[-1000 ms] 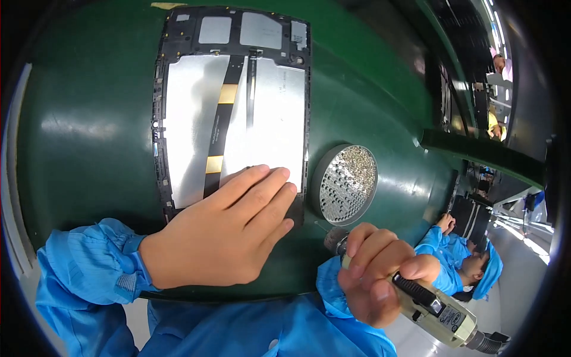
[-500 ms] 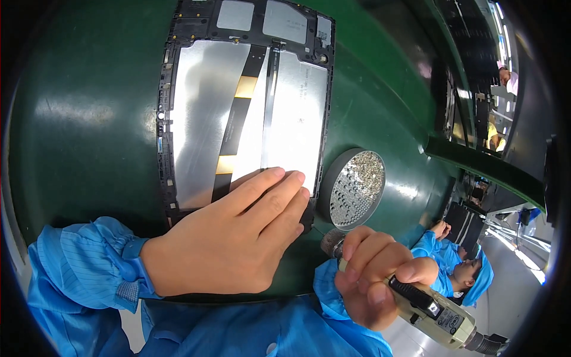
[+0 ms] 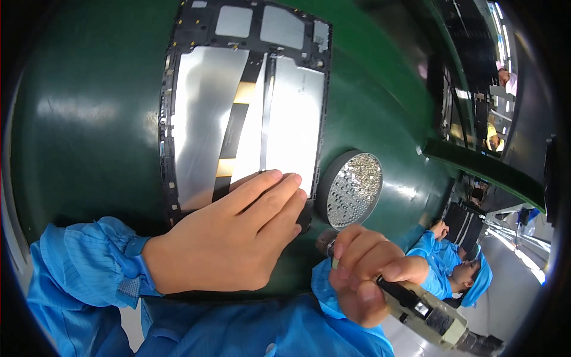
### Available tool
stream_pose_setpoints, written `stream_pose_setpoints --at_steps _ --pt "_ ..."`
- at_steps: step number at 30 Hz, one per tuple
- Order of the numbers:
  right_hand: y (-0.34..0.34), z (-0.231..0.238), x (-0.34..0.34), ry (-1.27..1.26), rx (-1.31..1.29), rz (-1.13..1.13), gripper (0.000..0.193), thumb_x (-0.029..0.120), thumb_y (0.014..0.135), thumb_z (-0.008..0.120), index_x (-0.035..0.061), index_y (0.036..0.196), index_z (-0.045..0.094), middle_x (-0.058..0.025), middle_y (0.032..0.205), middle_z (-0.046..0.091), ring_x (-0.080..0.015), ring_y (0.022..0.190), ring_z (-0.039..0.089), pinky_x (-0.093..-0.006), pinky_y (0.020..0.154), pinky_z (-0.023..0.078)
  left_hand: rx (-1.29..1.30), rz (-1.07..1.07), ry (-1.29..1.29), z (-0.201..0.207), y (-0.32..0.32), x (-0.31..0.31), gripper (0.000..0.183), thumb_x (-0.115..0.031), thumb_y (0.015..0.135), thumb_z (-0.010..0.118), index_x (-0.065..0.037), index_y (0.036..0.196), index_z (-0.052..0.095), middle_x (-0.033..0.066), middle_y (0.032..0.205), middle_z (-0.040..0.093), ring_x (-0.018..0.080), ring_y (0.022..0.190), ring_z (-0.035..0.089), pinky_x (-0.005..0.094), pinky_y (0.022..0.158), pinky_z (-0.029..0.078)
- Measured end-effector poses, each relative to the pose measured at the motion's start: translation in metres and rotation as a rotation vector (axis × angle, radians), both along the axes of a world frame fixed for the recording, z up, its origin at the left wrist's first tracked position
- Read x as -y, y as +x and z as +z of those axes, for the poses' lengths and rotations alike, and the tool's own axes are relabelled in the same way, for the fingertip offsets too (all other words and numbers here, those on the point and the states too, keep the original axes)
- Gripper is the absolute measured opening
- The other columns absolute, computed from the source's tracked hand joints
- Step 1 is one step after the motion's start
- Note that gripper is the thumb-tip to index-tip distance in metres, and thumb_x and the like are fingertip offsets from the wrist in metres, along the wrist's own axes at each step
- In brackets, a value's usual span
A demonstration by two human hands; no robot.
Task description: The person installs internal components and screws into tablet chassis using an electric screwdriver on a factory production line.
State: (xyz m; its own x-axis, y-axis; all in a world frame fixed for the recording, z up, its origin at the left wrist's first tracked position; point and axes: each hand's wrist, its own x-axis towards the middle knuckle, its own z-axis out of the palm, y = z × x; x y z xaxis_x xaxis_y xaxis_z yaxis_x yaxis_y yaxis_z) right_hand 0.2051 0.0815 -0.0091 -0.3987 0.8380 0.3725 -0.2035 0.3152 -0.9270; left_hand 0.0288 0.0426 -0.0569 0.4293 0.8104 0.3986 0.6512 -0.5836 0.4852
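Note:
My left hand lies flat over the near end of an opened tablet chassis, fingers stretched out across its silvery metal plate. A dark ribbon cable with gold-coloured patches runs lengthwise down the plate, its lower end close to my fingers. In my right hand is a beige electric screwdriver with a black lever, fingers wrapped round its body. Its knurled collar points left, toward the near right corner of the chassis. The bit tip is too small to make out.
A round grey dish of small metal screws stands on the green work surface, right of the chassis. A dark green bar crosses at the right. Beyond it, a co-worker in blue sits with hands raised over a bench.
The chassis and my left hand have shifted slightly. My right hand has moved a little up and left with the screwdriver, and its collar is now blurred.

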Motion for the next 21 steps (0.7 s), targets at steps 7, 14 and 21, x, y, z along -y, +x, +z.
stream_pose_setpoints --at_steps 7,14,21 --pt "0.05 0.007 -0.02 0.019 -0.005 -0.279 0.035 0.009 0.076 0.057 0.0097 0.109 0.047 -0.0032 0.058 0.045 -0.0182 0.054 0.048 -0.0366 0.057 0.039 0.0 -0.026 -0.02 0.005 0.004 0.0 0.022 -0.011 0.071 0.066 -0.001 0.09 0.07 0.021 0.11 0.061 0.0359 0.11 0.055 0.0466 0.099 0.041" --pt "0.049 -0.01 -0.029 -0.01 0.018 -0.238 0.037 0.009 0.075 0.051 0.008 0.112 0.048 -0.0016 0.058 0.039 -0.0154 0.056 0.042 -0.0369 0.061 0.037 -0.1 -0.088 -0.048 0.004 0.003 -0.005 0.024 -0.008 0.071 0.066 -0.006 0.094 0.07 0.0213 0.109 0.062 0.0373 0.11 0.055 0.0486 0.1 0.041" --pt "0.051 -0.01 -0.029 -0.007 0.019 -0.284 0.038 0.008 0.075 0.051 0.0081 0.113 0.048 -0.0016 0.058 0.04 -0.0155 0.056 0.043 -0.037 0.062 0.037 -0.1 -0.105 -0.071 0.009 -0.002 -0.005 0.024 -0.009 0.072 0.066 -0.004 0.095 0.069 0.0216 0.11 0.061 0.038 0.11 0.055 0.0492 0.099 0.041"
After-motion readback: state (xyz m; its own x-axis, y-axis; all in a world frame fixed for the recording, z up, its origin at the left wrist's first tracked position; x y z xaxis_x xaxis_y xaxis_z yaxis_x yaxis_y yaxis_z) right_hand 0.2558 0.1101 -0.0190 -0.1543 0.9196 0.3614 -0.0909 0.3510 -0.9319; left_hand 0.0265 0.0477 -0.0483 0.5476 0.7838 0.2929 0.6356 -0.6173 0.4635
